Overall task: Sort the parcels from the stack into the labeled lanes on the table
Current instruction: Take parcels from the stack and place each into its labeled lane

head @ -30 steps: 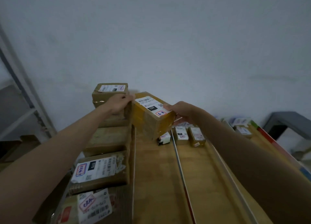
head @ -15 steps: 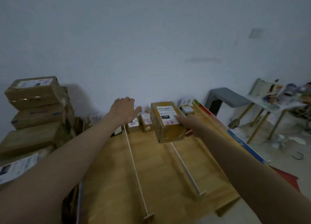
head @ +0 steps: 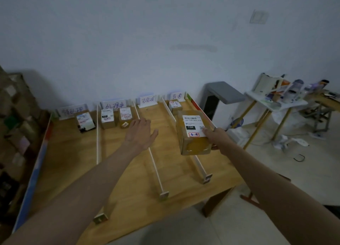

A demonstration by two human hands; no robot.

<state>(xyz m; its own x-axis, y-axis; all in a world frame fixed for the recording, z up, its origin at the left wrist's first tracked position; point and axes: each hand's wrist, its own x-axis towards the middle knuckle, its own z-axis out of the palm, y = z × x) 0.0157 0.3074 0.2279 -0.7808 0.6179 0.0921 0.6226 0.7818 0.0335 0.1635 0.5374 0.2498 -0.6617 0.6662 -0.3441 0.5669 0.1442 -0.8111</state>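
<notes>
While the taped cardboard parcel [head: 193, 132] is carried above the right end of the desk [head: 128, 180], it is gripped by the right hand [head: 214, 137] alone, from its 3 o'clock side, with the thumb lying on the white shipping label. The fingers beneath it are hidden, so how firmly it is supported cannot be told. The left hand [head: 139, 134] is held free over the middle lanes, at 9 o'clock of the parcel, its fingers spread and released, nothing grasped.

The parcel is seen just above the white divider [head: 184, 134] that separates the two rightmost lanes, at 6 o'clock of a small box [head: 175, 106] already lying at the far end of the rightmost lane. Its red-framed sticker appears to match the sign [head: 177, 96] at that lane's head, so the rightmost lane is judged to be the target.

Several slips are possible. Because the box is wide and pinched on one side only, it could be tilted out of the grip and dropped. If it is lowered where it now hangs, an edge could be caught on the divider, or the parcel could be left in the third lane, under the sign [head: 147, 99] that reads differently. Since the rightmost lane runs along the desk's edge, a push too far toward 3 o'clock could send it to the floor [head: 257, 226]. A hard slide toward 12 o'clock could knock the small box.
</notes>
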